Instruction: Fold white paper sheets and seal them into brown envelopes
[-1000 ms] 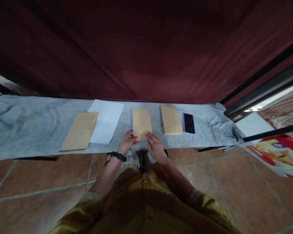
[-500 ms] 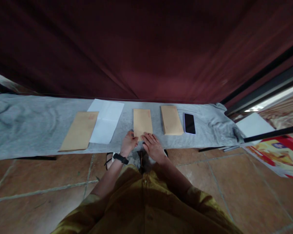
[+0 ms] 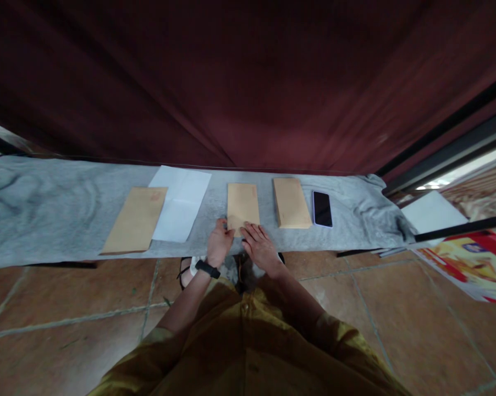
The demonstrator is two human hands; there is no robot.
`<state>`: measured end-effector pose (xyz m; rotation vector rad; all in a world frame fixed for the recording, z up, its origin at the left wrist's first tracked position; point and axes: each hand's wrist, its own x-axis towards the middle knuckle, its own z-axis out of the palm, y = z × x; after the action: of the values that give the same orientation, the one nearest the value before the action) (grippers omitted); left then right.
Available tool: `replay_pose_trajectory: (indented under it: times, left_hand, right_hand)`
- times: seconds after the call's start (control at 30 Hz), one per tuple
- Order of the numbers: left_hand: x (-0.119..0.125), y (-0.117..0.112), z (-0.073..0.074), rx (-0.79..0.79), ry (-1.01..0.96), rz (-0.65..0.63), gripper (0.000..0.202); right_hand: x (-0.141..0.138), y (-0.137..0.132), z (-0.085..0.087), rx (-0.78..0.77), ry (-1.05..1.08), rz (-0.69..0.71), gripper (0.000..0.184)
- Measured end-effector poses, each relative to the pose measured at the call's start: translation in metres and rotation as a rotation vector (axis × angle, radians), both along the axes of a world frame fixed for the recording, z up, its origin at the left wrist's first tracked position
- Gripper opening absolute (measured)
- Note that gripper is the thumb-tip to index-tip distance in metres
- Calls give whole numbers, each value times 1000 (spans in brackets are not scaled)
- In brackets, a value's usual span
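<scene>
A brown paper envelope [image 3: 242, 203] lies lengthwise in front of me on the grey cloth. My left hand [image 3: 220, 243], with a dark band on its wrist, has its fingers bent in at the envelope's near left corner and pinches it there. Stretched out flat, the fingers of my right hand [image 3: 259, 245] rest on the near right part of the same envelope. To the right is a thick stack of brown envelopes [image 3: 292, 202]. On the left, a larger-looking brown envelope [image 3: 136, 220] partly covers creased white paper [image 3: 182, 203].
A phone [image 3: 322, 209] with a dark screen lies right of the stack. The grey cloth [image 3: 66, 203] covers a narrow bench. A dark red curtain [image 3: 240, 88] hangs behind it. Black metal bars [image 3: 462, 226] and a red and yellow printed box [image 3: 474, 261] are at the right.
Both hands stay at the near end of the envelope with barely any motion. The whole view has shifted very slightly.
</scene>
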<state>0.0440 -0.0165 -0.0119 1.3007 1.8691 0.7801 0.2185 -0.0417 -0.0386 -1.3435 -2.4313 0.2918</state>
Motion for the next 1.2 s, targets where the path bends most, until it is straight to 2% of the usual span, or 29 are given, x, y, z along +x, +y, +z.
replay_pose_trajectory:
  times: [0.1,0.3,0.43,0.57,0.73,0.9,1.2]
  left_hand:
    - [1,0,2,-6,39,-27,41]
    - [5,-7,8,-4,422,-90,41]
    - [7,-14,10,11,568,-159,42]
    - [11,-21,5,207,574,-260,38]
    - [16,-30,-10,446,488,-489,47]
    - [12,-40,-21,435,510,-596,58]
    - [9,-49,-30,427,678,-600,74]
  right_hand:
    - [-2,6,-1,6,6,-29,47]
    - [-3,6,-3,7,10,-37,49]
    - [1,-2,-5,9,2,-1,51]
    - [2,-6,-5,12,-6,8,50]
    - [2,-6,-7,15,-17,14,47]
    - [3,-5,-7,7,-33,41,56]
    - [12,-8,-15,59,-70,19,58]
